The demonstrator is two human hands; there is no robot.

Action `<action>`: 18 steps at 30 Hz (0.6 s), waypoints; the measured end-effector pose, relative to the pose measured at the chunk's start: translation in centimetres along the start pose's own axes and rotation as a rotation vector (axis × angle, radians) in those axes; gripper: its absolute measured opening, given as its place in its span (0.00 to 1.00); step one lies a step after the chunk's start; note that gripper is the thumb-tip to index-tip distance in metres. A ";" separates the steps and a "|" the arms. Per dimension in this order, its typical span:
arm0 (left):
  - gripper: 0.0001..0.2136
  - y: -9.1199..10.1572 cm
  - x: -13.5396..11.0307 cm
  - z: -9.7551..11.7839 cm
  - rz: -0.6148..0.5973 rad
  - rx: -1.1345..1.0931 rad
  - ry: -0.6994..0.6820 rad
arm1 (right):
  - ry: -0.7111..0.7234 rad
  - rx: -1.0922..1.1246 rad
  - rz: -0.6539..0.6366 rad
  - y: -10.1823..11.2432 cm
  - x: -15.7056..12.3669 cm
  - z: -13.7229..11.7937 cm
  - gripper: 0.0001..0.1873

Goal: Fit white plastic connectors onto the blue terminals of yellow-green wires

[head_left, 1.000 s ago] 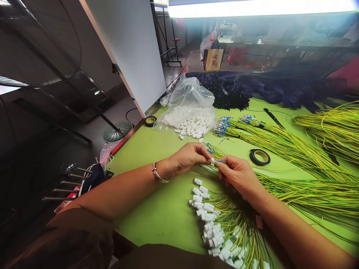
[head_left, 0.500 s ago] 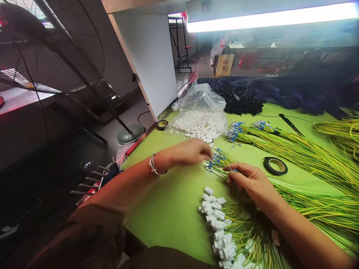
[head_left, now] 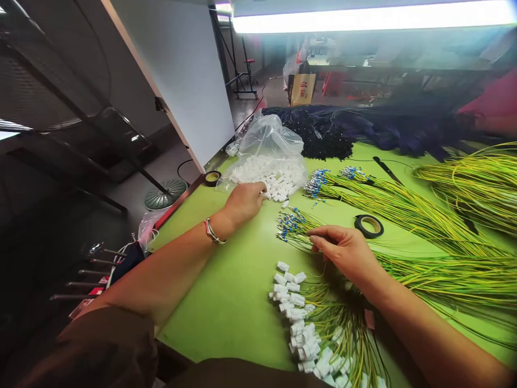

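My left hand, with a bracelet at the wrist, reaches to the near edge of a pile of white connector housings. Its fingers are pinched together at the pile, and a bit of white shows at the fingertips. A clear plastic bag partly covers the pile. My right hand pinches a thin green-and-yellow wire, mostly hidden by the fingers. Just left of it lie wire ends with blue-collared metal terminals. Below it is a bundle of wires fitted with white connectors.
Black tape lies right of my right hand, another tape roll by the white panel. More terminal-tipped wires, coiled wires, a black-handled tool and dark connectors lie farther back.
My left hand has moved back from beside the terminal ends to the white housings, where its fingers have closed. My right hand stays by the wire ends. The whole view has shifted.
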State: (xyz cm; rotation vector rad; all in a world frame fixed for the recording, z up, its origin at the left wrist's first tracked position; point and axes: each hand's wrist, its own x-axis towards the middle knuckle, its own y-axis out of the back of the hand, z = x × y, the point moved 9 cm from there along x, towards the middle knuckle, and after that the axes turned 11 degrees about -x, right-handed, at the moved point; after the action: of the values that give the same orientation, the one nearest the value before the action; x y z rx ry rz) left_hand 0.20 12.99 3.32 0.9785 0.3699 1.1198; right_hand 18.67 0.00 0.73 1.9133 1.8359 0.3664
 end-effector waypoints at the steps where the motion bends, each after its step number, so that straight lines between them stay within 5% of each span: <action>1: 0.10 0.3 0.0 0.3 0.034 -0.108 -0.003 | -0.009 0.015 -0.002 0.1 0.0 0.0 0.18; 5: 0.10 -0.5 -0.6 1.3 0.006 -0.691 0.104 | 0.000 0.073 -0.091 -0.3 -0.2 -0.5 0.22; 10: 0.14 -5.0 -3.2 3.5 -0.333 -1.207 0.358 | 0.100 -0.015 -0.055 -0.2 -0.5 -1.0 0.25; 13: 0.13 -6.6 -4.8 5.3 -0.485 -1.242 0.396 | 0.237 -0.211 0.020 -0.2 -0.9 -1.9 0.24; 18: 0.09 -6.3 -5.2 7.7 -0.513 -1.035 0.159 | 0.303 -0.365 -0.019 -1.5 -1.1 -2.1 0.29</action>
State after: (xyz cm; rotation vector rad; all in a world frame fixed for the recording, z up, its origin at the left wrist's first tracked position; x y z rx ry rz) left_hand 6.91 4.24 1.41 -0.1253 0.1090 0.7450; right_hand 16.29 -0.82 1.88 1.6551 1.8120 0.9584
